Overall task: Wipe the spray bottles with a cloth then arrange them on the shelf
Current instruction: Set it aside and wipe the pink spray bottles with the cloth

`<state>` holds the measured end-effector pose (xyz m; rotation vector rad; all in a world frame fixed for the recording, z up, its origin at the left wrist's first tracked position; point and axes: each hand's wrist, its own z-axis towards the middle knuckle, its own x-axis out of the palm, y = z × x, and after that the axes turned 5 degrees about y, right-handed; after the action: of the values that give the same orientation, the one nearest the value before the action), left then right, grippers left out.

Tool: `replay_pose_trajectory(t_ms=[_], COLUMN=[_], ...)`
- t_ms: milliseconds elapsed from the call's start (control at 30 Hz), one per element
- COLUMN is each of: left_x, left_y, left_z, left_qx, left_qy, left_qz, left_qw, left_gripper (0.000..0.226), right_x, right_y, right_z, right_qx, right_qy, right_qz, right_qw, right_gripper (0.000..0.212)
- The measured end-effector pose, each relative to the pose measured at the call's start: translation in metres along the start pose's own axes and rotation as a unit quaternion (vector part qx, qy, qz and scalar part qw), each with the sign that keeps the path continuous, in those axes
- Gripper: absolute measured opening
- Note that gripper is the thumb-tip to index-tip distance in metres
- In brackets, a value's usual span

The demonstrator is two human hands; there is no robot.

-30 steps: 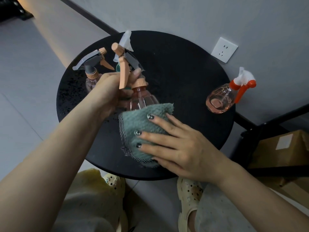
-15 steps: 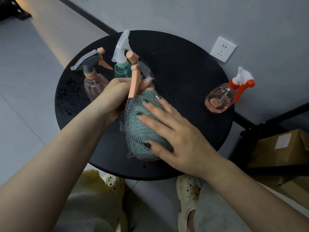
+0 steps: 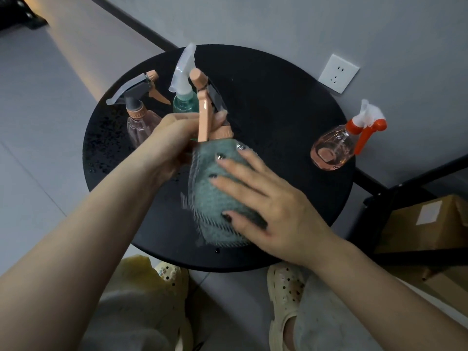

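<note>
1. Left hand (image 3: 174, 138) gripping bottle (image 3: 222, 134) at neck/trigger head, fingers (image 3: 219, 117) curled round stem just under peach trigger (image 3: 203, 107). Held above desk (image 3: 278, 102), not resting on it.
2. Right hand (image 3: 268, 198) flat over cloth (image 3: 215, 188), fingers straight and spread, pressing cloth onto bottle body. Body almost fully hidden under cloth.
3. Risk: single-point hold at neck. Side push from wiping hand likely to twist bottle out of grip → drop onto desk or floor.
4. Risk: fingers close to trigger. Squeeze under load could fire spray, if any liquid inside; contents not visible.
5. Risk: two standing bottles just beyond left hand: pink bottle (image 3: 141, 122) with grey head, teal bottle (image 3: 186, 102) with clear head. Wide wiping stroke could knock them over. Both narrow-based, top-heavy looking.
6. Risk: orange-trigger bottle (image 3: 334, 150) lying on its side near desk edge, rounded body, could roll off if desk bumped.
7. Risk: droplets visible on desk top, so wet plastic probably slippery in grip.
8. Materials: bottles thin translucent plastic, bulbous bodies, hard moulded trigger heads. Cloth grey-green, fluffy terry-like pile, stitched edge, drapes easily. Desk round, black, matte speckled top.
9. Shelf (image 3: 405, 188): dark metal frame at right, cardboard box (image 3: 430, 224) on it. No bottles seen on shelf yet.
</note>
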<state>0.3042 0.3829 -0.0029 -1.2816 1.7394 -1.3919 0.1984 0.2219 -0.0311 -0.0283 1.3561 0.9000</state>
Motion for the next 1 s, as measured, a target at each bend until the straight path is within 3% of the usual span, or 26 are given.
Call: replay_pose_trajectory(t_ms=[100,200,300,400,500,633,733,833,933,1000], left_x=[-0.001,-0.004,-0.006,-0.006,-0.005,-0.004,-0.003,-0.001,-0.004,-0.009], left_y=[0.005,0.006,0.003,-0.003,-0.004,0.001,0.003,0.003,0.000,-0.003], left_z=[0.002,0.004,0.002,0.002,0.001,0.007,0.003,0.001,0.002,0.002], left_qx=[0.002,-0.006,-0.004,-0.003,-0.004,-0.009,-0.012,-0.008,-0.015,-0.018], left_qy=[0.012,0.003,-0.020,-0.036,-0.032,-0.018,0.004,0.007,0.004,0.014], left_qz=[-0.009,-0.019,-0.017,-0.025,-0.010,-0.031,-0.036,-0.054,-0.040,-0.045], left_qw=[1.000,1.000,1.000,0.999,0.999,0.999,0.999,0.998,0.999,0.999], left_gripper=[0.021,0.020,0.023,0.038,0.047,0.032,0.027,0.027,0.026,0.023], right_x=[0.000,0.004,0.006,0.008,0.008,0.005,0.001,0.000,0.001,0.003], right_y=[0.001,0.001,0.001,-0.003,-0.006,-0.003,-0.002,-0.001,0.001,0.000], right_z=[0.006,0.004,-0.001,-0.010,-0.014,-0.007,0.000,0.003,-0.002,-0.007], right_qx=[0.091,0.090,0.005,-0.116,-0.152,-0.039,0.078,0.103,0.057,-0.026], right_qy=[-0.014,-0.009,-0.005,0.019,0.025,-0.005,-0.028,-0.036,-0.016,-0.010], right_qz=[0.121,0.122,0.026,-0.098,-0.137,-0.004,0.157,0.211,0.128,0.026], right_qw=[0.988,0.988,1.000,0.988,0.978,0.999,0.984,0.971,0.990,0.999], right_gripper=[0.050,0.052,0.046,0.039,0.034,0.040,0.049,0.051,0.052,0.048])
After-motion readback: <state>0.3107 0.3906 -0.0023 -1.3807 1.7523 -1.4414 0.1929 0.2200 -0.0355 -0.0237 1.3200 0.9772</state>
